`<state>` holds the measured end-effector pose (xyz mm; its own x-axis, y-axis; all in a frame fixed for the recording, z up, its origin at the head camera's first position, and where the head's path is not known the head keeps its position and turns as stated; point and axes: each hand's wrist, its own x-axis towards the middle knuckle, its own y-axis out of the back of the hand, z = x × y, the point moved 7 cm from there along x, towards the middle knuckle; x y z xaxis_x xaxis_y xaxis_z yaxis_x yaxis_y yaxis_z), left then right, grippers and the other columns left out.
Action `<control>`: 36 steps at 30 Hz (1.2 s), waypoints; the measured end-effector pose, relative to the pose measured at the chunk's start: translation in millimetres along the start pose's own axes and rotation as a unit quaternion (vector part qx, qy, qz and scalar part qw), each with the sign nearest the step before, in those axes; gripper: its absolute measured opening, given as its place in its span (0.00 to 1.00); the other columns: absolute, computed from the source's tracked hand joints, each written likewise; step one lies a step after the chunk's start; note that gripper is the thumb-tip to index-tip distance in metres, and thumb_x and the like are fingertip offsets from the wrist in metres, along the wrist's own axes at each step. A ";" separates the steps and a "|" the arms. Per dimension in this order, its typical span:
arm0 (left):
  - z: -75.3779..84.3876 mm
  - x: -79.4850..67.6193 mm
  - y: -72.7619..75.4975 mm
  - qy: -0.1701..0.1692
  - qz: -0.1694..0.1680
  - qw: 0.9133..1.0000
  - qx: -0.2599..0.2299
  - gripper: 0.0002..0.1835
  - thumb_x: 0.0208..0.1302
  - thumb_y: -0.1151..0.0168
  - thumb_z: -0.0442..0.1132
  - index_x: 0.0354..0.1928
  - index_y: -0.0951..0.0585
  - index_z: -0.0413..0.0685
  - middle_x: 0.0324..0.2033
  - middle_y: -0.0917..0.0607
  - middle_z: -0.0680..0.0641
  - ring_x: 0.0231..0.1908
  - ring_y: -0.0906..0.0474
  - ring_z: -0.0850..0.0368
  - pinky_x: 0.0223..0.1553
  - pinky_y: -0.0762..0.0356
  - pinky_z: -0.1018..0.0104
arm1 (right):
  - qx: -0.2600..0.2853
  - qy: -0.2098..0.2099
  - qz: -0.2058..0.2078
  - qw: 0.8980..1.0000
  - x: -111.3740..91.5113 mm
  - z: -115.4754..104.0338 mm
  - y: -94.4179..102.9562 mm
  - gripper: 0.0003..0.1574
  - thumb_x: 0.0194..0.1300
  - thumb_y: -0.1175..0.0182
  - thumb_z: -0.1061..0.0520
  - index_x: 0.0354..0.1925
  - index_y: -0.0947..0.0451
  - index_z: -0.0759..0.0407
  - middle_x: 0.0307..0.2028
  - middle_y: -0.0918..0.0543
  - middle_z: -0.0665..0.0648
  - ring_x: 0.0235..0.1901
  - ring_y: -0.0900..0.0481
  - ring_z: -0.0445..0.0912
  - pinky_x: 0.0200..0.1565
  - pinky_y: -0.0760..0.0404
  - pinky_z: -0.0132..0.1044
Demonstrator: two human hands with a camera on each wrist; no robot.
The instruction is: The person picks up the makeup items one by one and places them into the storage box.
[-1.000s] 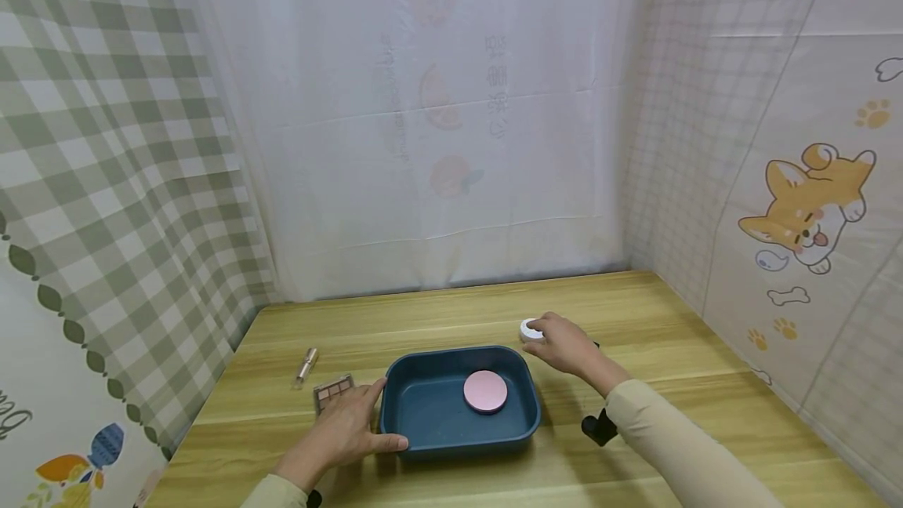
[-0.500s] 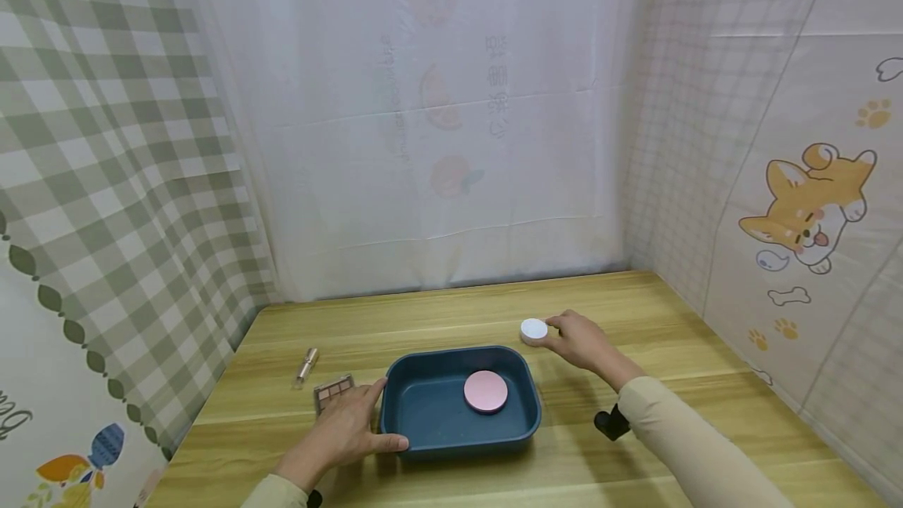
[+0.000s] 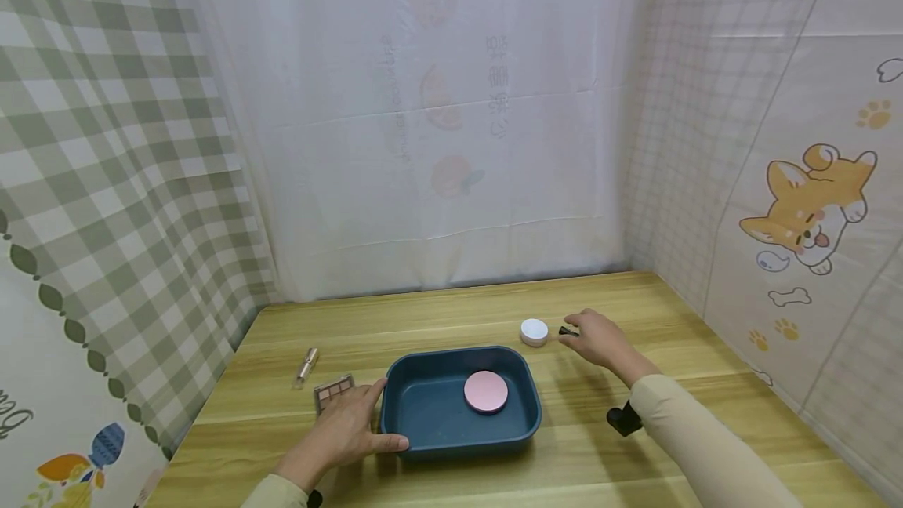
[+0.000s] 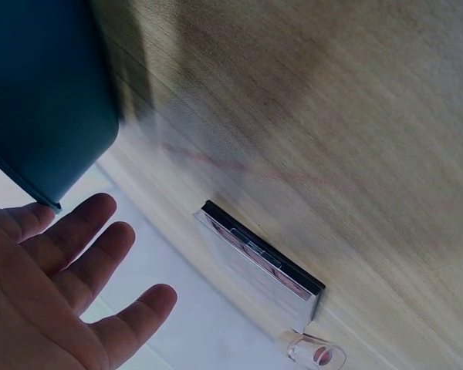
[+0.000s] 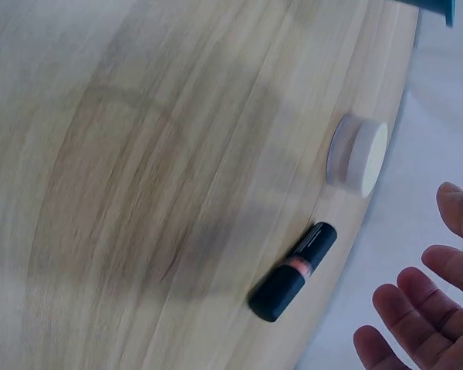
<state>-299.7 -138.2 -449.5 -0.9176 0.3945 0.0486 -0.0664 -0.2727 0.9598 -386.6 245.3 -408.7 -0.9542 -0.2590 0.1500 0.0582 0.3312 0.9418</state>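
My left hand [image 3: 343,427] touches a dark blue bin [image 3: 462,442] at its left side, fingers fairly straight and thumb on the front rim. A round pink compact [image 3: 485,391] lies inside the bin. Beside that hand is an eyeshadow palette [image 3: 333,390], partly covered by it in the head view. My right hand [image 3: 602,338] hovers above a black lipstick tube [image 5: 294,271] with a pinkish band, fingers spread and apart from it in the right wrist view. To its left stands a small white-lidded jar [image 3: 534,332].
A slim clear-capped lipstick [image 3: 306,368] lies at the left of the wooden table [image 3: 423,322]. Fabric curtains [image 3: 451,257] stand behind the table and along both sides.
My right hand has left the white-lidded jar and shifted right, to above the black lipstick tube. The left hand and the bin have stayed put.
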 end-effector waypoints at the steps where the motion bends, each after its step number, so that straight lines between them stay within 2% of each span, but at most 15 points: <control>1: -0.1 -0.1 0.0 0.000 0.000 1.000 0.000 0.57 0.39 0.46 0.77 0.65 0.39 0.42 0.55 0.29 0.38 0.55 0.34 0.39 0.50 0.37 0.41 | 0.001 0.000 -0.001 1.000 -0.2 1.4 0.0 0.28 0.61 0.42 0.50 0.52 0.27 0.70 0.46 0.25 0.69 0.47 0.28 0.61 0.45 0.29 0.54; 6: -0.8 -0.1 -0.1 0.001 -0.003 1.000 0.001 0.57 0.39 0.46 0.77 0.65 0.39 0.42 0.55 0.29 0.38 0.55 0.34 0.40 0.50 0.37 0.41 | 0.013 -0.009 -0.009 1.000 -1.0 8.7 -1.0 0.28 0.61 0.42 0.51 0.52 0.28 0.71 0.46 0.25 0.69 0.46 0.28 0.61 0.45 0.29 0.54; 13: -2.0 -0.6 -0.8 0.009 -0.010 1.000 -0.001 0.58 0.39 0.47 0.77 0.66 0.39 0.43 0.56 0.29 0.39 0.55 0.35 0.39 0.50 0.38 0.40 | -0.004 -0.034 -0.027 0.999 0.5 25.1 -9.8 0.29 0.60 0.41 0.51 0.52 0.29 0.72 0.45 0.24 0.69 0.42 0.25 0.59 0.43 0.27 0.52; 36: -0.5 0.3 -1.6 0.010 -0.014 1.000 -0.003 0.58 0.39 0.47 0.77 0.66 0.40 0.43 0.56 0.29 0.39 0.55 0.35 0.39 0.50 0.37 0.40 | -0.044 -0.059 -0.025 0.997 -0.9 51.1 -22.1 0.28 0.59 0.40 0.52 0.50 0.28 0.73 0.45 0.25 0.72 0.47 0.30 0.65 0.47 0.31 0.56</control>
<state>-300.1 -138.2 -451.2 -0.9233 0.3836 0.0160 -0.0945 -0.2674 0.9589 -402.0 284.7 -445.0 -0.9840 -0.1634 0.0706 0.0300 0.2390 0.9706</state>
